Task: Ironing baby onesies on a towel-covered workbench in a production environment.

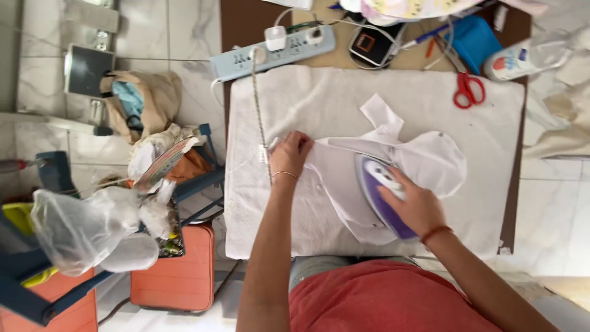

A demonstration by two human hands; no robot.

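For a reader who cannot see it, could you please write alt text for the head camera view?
Seen from above, a person's right hand presses a purple and white iron onto a white fabric piece, while the left hand holds the fabric's edge flat on a white padded cloth. Red scissors and a power strip lie at the far edge.

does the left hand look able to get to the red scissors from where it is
Probably yes. The left hand presses the white fabric piece; the red scissors lie on the white towel, and nothing tall stands between. It would reach across, above the purple iron.
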